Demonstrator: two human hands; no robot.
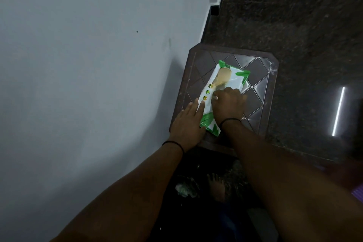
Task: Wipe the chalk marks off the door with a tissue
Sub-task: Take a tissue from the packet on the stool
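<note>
A white and green pack of wet tissues [225, 80] lies on a brown plastic stool [257, 92]. My left hand [186, 124] rests flat on the pack's near left edge, fingers spread over it. My right hand [227, 104] sits on the middle of the pack with its fingertips pinched together at the opening flap. I cannot tell whether a tissue is between them. A pale grey surface [88, 65] fills the left of the view; it shows a small dark dot and a faint greenish smear, and no chalk marks are plain on it.
Dark speckled stone floor [294, 15] surrounds the stool. A crumpled white wad [185, 188] lies on the floor beside my bare foot [216, 186]. A strip of light reflects on the floor at right [338, 112].
</note>
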